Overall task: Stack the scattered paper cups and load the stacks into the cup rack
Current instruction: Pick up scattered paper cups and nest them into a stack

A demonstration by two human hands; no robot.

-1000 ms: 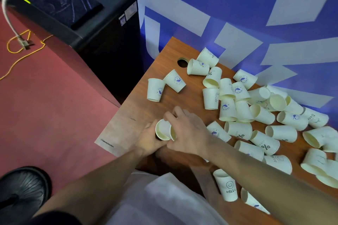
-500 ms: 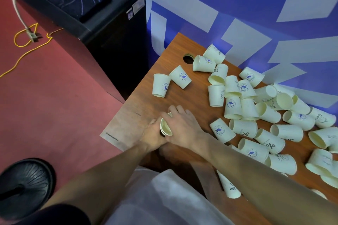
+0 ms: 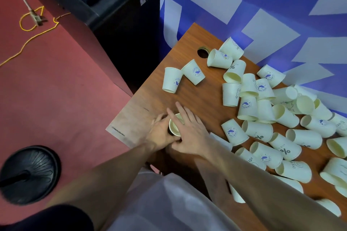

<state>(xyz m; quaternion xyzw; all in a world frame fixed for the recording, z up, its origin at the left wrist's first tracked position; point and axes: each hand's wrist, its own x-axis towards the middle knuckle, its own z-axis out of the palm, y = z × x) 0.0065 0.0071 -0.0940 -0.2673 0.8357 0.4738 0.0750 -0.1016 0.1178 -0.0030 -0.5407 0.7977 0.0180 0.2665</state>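
Both hands met at the desk's near left corner around one cup [image 3: 175,126], perhaps the top of a short stack, though the fingers hid whatever sat below. The left hand [image 3: 159,134] curled round its left side and gripped it; the right hand [image 3: 189,133] lay against its right side with fingers nearly straight, steadying more than clasping. The cup's mouth faced up and toward the camera, so its long axis ran roughly upright, tipped a little toward the person. The next cups lay away from the hands: an upside-down cup [image 3: 172,79] with a leaning cup [image 3: 194,72] touching it, both toward the desk's [image 3: 195,43] far left edge, near the cable hole [image 3: 202,52], and a cup on its side [image 3: 233,132] just right of the right hand. From there the main heap [image 3: 262,103] spread along the right and far edges. Since the left hand carried the cup, the right hand seemed the freer and nearer one for the side-lying cup, whose mouth faced away, so it would need turning before nesting. No rack was in view.
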